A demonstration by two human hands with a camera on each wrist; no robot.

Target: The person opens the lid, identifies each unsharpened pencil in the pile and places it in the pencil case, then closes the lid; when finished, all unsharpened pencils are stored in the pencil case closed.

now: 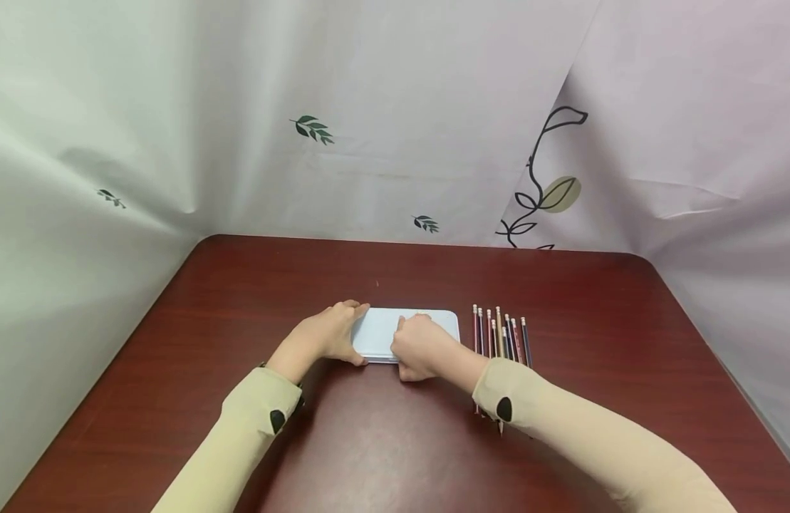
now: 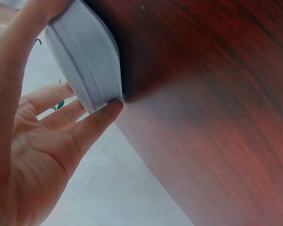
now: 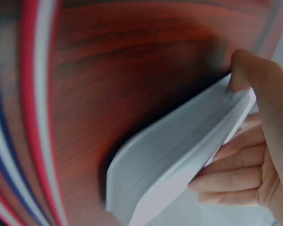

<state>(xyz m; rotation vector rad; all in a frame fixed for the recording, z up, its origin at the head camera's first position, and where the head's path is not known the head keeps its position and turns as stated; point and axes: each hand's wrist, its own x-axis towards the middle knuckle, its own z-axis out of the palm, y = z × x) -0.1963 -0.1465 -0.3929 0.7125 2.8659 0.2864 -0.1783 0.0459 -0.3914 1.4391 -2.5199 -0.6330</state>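
Note:
A flat, pale blue-white case (image 1: 377, 332) with rounded corners lies on the table, its lid down over the base. At its left end my left hand (image 1: 333, 333) holds it, thumb along the near side and fingers toward the far edge. My right hand (image 1: 424, 349) is over the near side, right of the middle. In the right wrist view its thumb (image 3: 245, 70) presses the side of the case near the lid seam, while the other fingers (image 3: 233, 172) lie bent over the lid. What the case contains is hidden.
Several striped pencils (image 1: 499, 335) with erasers lie in a loose group right of the case, partly under my right forearm. The dark red wooden table (image 1: 292, 274) has rounded far corners. Pale cloth (image 1: 382, 85) with leaf prints hangs behind and at both sides.

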